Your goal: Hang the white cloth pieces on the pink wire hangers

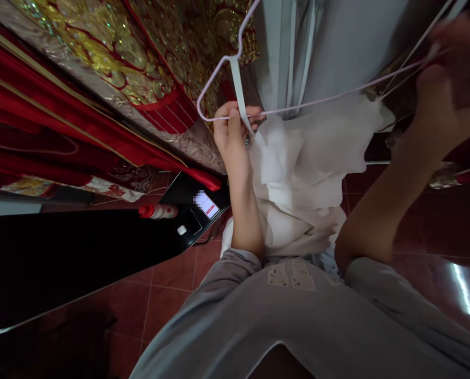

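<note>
A thin pale pink clothes hanger (321,101) runs across the upper middle, its hook rising at the top. My left hand (237,126) is closed on the lower bar near its left end. A flat white strap (239,92) loops over the hanger's left shoulder and passes down through these fingers. Below hangs a white, ruffled dress (293,173), bunched in loose folds in front of my body. At the hanger's right end my right hand (451,79) is smeared by motion, close to thin whitish straps (404,73); its grip is unclear.
Red and gold sequined garments (156,63) hang at left. Grey-white cloth (329,47) hangs behind the hanger. A black table (80,258) at lower left carries a lit phone (208,204), a red-capped bottle (158,211) and a small white case (181,230). Red tiles (171,273) cover the floor.
</note>
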`<state>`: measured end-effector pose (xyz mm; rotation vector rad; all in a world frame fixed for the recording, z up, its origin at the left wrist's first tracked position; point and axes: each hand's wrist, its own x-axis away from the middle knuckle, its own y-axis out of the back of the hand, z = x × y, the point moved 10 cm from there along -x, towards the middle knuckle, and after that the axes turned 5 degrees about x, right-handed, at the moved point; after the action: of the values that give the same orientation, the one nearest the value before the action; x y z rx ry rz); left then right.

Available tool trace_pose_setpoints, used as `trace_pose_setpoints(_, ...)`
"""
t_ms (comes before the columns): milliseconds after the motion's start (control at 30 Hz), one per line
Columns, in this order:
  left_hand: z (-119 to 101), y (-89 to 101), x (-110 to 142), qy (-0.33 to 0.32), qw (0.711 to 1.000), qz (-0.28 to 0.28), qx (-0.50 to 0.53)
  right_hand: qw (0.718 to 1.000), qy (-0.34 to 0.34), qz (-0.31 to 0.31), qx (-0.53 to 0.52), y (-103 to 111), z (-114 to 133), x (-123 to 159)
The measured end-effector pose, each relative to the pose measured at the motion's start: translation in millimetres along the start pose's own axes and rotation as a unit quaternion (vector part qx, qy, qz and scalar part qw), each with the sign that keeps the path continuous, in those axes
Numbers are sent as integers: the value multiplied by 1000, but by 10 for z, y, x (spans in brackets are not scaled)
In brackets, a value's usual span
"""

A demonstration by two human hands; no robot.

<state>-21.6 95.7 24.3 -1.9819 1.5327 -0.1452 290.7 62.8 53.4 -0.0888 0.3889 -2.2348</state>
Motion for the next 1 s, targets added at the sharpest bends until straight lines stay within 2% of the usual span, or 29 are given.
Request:
trace_pose_setpoints(67,-5,-10,5,-1,1000,2,3,982,187,-1,25,16,203,161)
trace_pose_setpoints(100,-9,-10,9,0,1000,0,0,972,234,-21,8,68,189,240)
trace_pose_setpoints(133,-14,-5,12,1,1000,-5,-5,973,222,-42,-36,130,56,266)
trace_pose_setpoints(167,-14,0,15,4,1000,-10,-11,978,197,-36,-50,118,-95,272)
trace_pose_setpoints(233,-10,13,23,11,999,-23,-24,992,106,62,-39,-118,-428,267)
trace_pose_setpoints(300,5,23,39,25,999,-35,-34,985,37,168,-12,-385,-644,332)
trace_pose_setpoints(400,-13,-21,79,24,999,-26,-14,961,8,259,-96,-622,-622,451)
trace_pose_setpoints(467,-30,-74,112,19,1000,-1,7,928,-24,314,-198,-736,-559,537)
trace_pose_setpoints(533,-34,-87,141,17,1000,21,7,902,-61,344,-253,-789,-553,601)
trace_pose_setpoints(600,-40,-43,152,12,999,33,-12,902,-84,344,-247,-785,-603,621)
trace_pose_setpoints(700,-120,95,142,-15,998,35,-54,919,-105,319,-207,-758,-699,611)
trace_pose_setpoints(833,-305,207,159,-35,987,38,-151,940,-96,285,-163,-753,-707,583)
trace_pose_setpoints(933,-426,144,196,-19,984,51,-171,948,-77,266,-156,-755,-647,583)
trace_pose_setpoints(1000,-540,9,201,-23,987,76,-139,951,-76,263,-147,-760,-627,604)
